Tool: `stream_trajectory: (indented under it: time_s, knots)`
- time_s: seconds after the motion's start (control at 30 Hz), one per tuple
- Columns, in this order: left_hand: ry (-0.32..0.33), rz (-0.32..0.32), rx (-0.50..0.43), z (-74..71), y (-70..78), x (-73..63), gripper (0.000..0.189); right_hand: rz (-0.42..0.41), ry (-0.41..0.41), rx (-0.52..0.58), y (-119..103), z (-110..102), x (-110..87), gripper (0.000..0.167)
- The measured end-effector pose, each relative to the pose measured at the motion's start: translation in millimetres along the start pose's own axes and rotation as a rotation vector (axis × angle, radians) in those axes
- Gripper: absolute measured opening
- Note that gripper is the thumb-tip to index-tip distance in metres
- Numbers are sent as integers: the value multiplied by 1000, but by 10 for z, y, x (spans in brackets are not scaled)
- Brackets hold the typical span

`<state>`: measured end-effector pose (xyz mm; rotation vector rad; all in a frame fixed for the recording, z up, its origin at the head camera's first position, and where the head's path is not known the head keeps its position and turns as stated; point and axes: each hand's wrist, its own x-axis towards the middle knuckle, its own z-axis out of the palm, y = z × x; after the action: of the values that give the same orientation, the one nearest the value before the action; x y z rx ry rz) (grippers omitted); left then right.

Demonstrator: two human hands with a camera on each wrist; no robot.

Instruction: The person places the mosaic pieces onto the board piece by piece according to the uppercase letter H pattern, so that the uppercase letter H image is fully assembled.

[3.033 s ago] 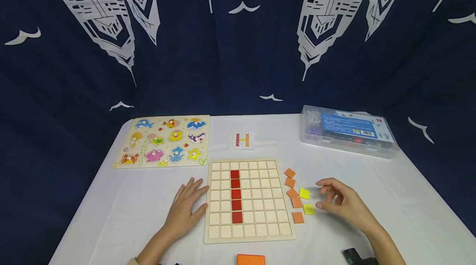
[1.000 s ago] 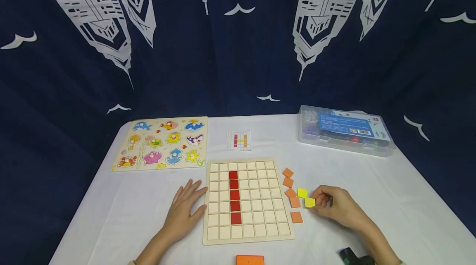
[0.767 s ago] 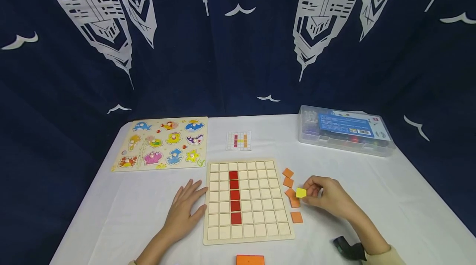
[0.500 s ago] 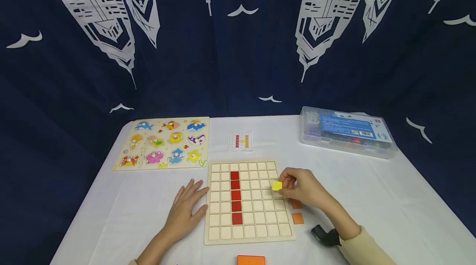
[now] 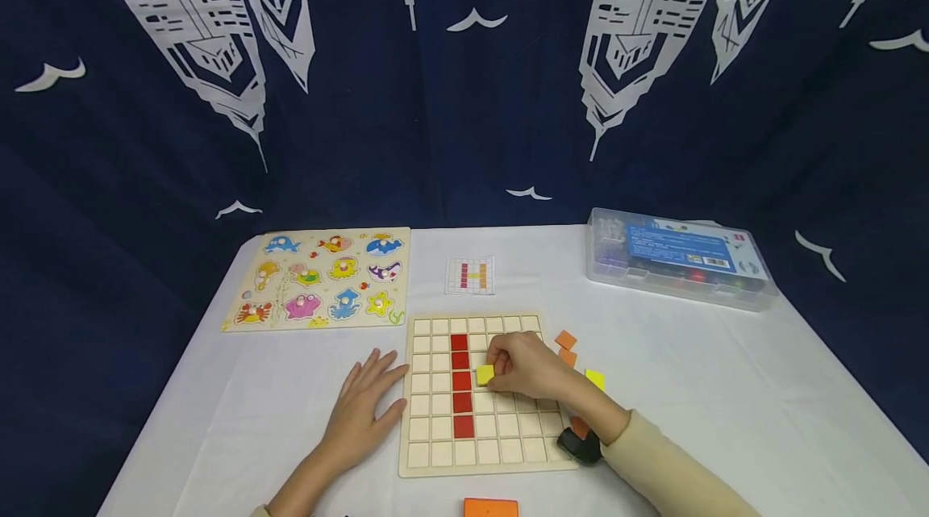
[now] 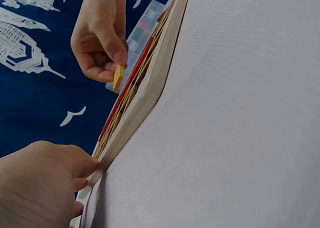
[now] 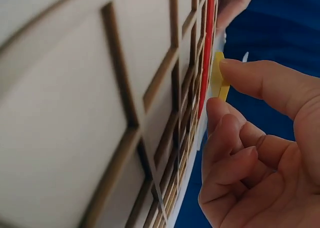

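My right hand (image 5: 526,364) pinches a yellow square tile (image 5: 485,375) between thumb and forefinger, over the wooden grid board (image 5: 508,470). The tile is just right of a column of several red tiles (image 5: 461,381) set in the board's cells. In the right wrist view, the yellow tile (image 7: 216,75) stands clear of the board's surface, the other fingers curled beneath. My left hand (image 5: 363,404) lies with fingers spread, its tips at the board's left edge; the left wrist view shows the left hand (image 6: 40,183) touching that edge.
Orange tiles (image 5: 566,339) and another yellow tile (image 5: 595,379) lie right of the board, partly behind my right arm. Behind it are a pattern card (image 5: 469,276), a sea-animal puzzle (image 5: 319,283) and a clear plastic case (image 5: 682,259). An orange block (image 5: 490,507) is at the front.
My right hand has picked up a yellow tile from the right of the board and carried it left, over the grid beside the red column. My left hand has stayed in place.
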<state>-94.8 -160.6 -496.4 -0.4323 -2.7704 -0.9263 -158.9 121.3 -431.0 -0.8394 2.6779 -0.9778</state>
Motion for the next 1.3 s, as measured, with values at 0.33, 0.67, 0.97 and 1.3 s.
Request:
stream_trajectory:
  time_s: [0.33,0.67,0.97,1.3]
  knots:
    - [7,10,-1,-8,7,1,47,7,-55,-14,-7,65,54,22]
    - [1,3,0,-7,9,0,46,30,-24,43,-6,-9,-20,23]
    - [-4,-4,0,-6,16,2,47,16,69,143,148,-344,-349,31]
    - [-2,-6,-1,3,15,4,47,16,261,246,551,-642,-881,38]
